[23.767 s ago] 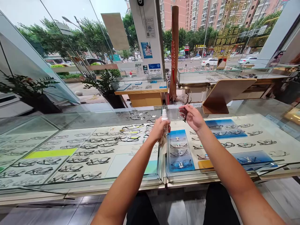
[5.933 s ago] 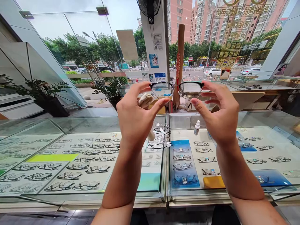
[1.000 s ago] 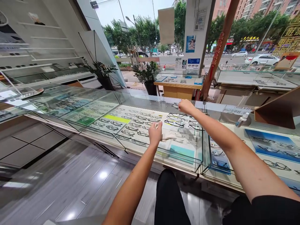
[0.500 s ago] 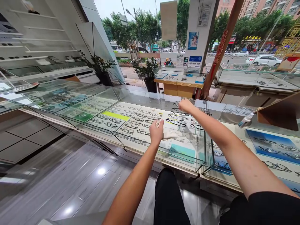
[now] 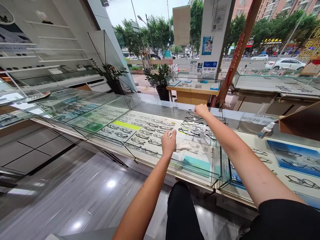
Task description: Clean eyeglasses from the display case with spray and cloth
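Observation:
My left hand (image 5: pixel 169 142) is closed in a fist above the glass display counter (image 5: pixel 160 106). A small piece of crumpled pale cloth (image 5: pixel 170 134) shows at the top of its grip. Stretched out to the far side of the counter, my right hand (image 5: pixel 201 110) has its fingers closed on a dark-framed pair of eyeglasses (image 5: pixel 191 112), partly hidden by the hand. Several more black eyeglasses (image 5: pixel 192 124) form a column just in front of it. A pale shape beside my left hand may be cloth or a reflection; I cannot tell.
Rows of eyeglasses (image 5: pixel 147 133) lie in the counter, with a teal panel (image 5: pixel 197 165) near its front edge. To the right are a white spray bottle (image 5: pixel 266 130), a brown board (image 5: pixel 300 121) and a blue display tray (image 5: pixel 295 155). Potted plants (image 5: pixel 162 83) stand beyond.
The view has shifted slightly, so the scene sits a little lower and farther right. Both hands stay closed in nearly the same places over the counter.

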Tool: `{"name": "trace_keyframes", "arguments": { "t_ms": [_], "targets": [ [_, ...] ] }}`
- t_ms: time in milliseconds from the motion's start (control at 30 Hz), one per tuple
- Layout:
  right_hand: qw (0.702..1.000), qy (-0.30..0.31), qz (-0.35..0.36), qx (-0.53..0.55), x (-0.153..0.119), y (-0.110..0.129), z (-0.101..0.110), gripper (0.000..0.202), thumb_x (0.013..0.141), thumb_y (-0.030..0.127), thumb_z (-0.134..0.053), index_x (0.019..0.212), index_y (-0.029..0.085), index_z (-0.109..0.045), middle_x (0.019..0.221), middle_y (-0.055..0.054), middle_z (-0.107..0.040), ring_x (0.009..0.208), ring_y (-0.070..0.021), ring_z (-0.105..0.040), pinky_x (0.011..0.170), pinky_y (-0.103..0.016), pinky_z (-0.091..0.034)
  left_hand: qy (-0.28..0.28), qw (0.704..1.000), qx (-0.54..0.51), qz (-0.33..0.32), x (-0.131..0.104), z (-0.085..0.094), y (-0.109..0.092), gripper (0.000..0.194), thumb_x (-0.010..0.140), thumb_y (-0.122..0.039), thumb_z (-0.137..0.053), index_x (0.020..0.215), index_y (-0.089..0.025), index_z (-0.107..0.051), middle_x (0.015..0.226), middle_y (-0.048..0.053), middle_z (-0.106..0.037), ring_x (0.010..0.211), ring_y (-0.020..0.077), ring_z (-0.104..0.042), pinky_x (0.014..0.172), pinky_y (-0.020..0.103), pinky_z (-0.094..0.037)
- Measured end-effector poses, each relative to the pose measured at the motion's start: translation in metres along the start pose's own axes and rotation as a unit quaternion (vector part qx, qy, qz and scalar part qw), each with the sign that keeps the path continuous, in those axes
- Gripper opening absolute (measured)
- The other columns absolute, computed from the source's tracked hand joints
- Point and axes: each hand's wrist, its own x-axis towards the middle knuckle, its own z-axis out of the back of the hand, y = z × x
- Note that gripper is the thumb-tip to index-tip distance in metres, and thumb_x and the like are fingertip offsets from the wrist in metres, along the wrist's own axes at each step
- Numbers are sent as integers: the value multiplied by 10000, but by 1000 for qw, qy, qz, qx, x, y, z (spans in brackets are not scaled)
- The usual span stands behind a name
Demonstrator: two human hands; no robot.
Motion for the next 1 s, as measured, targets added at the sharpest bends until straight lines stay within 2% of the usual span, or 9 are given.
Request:
{"name": "trace_keyframes", "arguments": {
  "t_ms": [133, 267, 367, 567, 800, 900, 1000],
  "targets": [
    [1000, 7, -23, 14, 9, 2, -9, 264, 1000, 325, -730, 1178, 141, -795, 1234, -136, -800, 1197, -280, -716, 1133, -489, -461, 0, 1000, -1, -4, 0, 0, 0, 424, 984, -426, -634, 688, -234, -398, 617, -49, -397, 612, 145, -361, 624, 282, -287],
    [999, -2, -25, 45, 13, 1, -13, 180, 982, 243, -707, 1083, 156, -829, 1179, -151, -820, 1151, -283, -728, 1104, -452, -442, 1, 1000, 0, -6, 0, 0, 0, 413, 983, -423, -626, 687, -231, -410, 611, -53, -399, 608, 140, -370, 636, 279, -305],
    [996, -26, -21, 78, 12, 0, -12, 194, 972, 191, -671, 1041, 188, -852, 1158, -159, -836, 1157, -290, -728, 1077, -415, -416, 1, 1000, 8, -10, 1, -1, 2, 408, 984, -426, -625, 691, -231, -420, 610, -53, -401, 612, 141, -372, 640, 280, -310],
    [981, -94, -36, 164, 4, -4, 0, 219, 998, 226, -631, 1047, 217, -844, 1168, -115, -847, 1154, -275, -723, 1064, -389, -439, -1, 999, 29, -14, 1, -1, 5, 427, 988, -446, -624, 690, -236, -402, 619, -51, -414, 614, 146, -378, 637, 281, -313],
    [935, -167, -62, 307, -21, -28, 29, 182, 922, 243, -668, 960, 204, -842, 1044, -112, -851, 1010, -266, -753, 891, -331, -519, -9, 998, 62, -31, 5, -3, 8, 417, 980, -438, -623, 690, -245, -394, 616, -45, -433, 615, 156, -401, 629, 283, -324],
    [905, -183, -50, 381, -43, -46, 44, 158, 883, 246, -681, 919, 186, -823, 864, -81, -826, 851, -224, -745, 800, -300, -527, -7, 996, 85, -36, 7, -4, 9, 389, 979, -457, -604, 698, -245, -438, 622, -35, -479, 620, 163, -447, 633, 284, -347],
    [870, -192, -37, 453, -77, -65, 56, 136, 838, 249, -693, 894, 170, -788, 686, -39, -753, 704, -187, -710, 723, -278, -530, 2, 992, 117, -48, 5, -4, 9, 365, 989, -475, -567, 721, -243, -482, 643, -23, -521, 630, 169, -486, 640, 283, -377]
  ]
}}
